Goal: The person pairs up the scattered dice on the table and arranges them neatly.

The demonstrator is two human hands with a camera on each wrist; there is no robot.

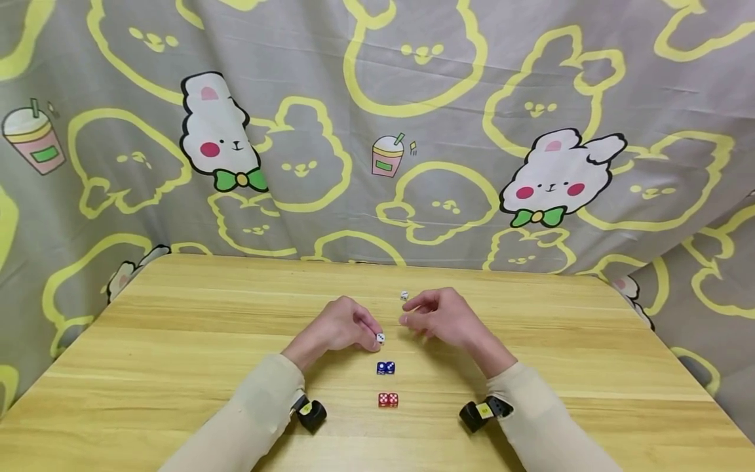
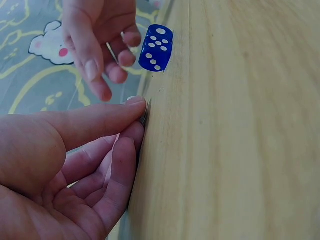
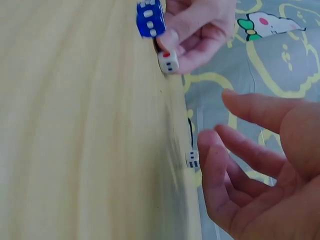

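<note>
Between thumb and fingertips, my left hand (image 1: 345, 326) pinches a white die (image 1: 380, 338) low at the tabletop. The right wrist view shows a red pip on this white die (image 3: 168, 62); in the left wrist view the fingers hide nearly all of it. My right hand (image 1: 444, 316) hovers to the right, thumb and fingers apart and holding nothing. Just beyond its fingertips lies a second white die (image 1: 404, 295). Nearer me, two blue dice (image 1: 386, 368) sit side by side, and in front of them stand two red dice (image 1: 388, 400), also side by side.
The dice are on a light wood-grain table (image 1: 177, 341). A grey curtain (image 1: 330, 151) printed with yellow outlines and cartoon rabbits hangs behind the far edge and around both sides. Each sleeved wrist carries a small black camera (image 1: 310, 414).
</note>
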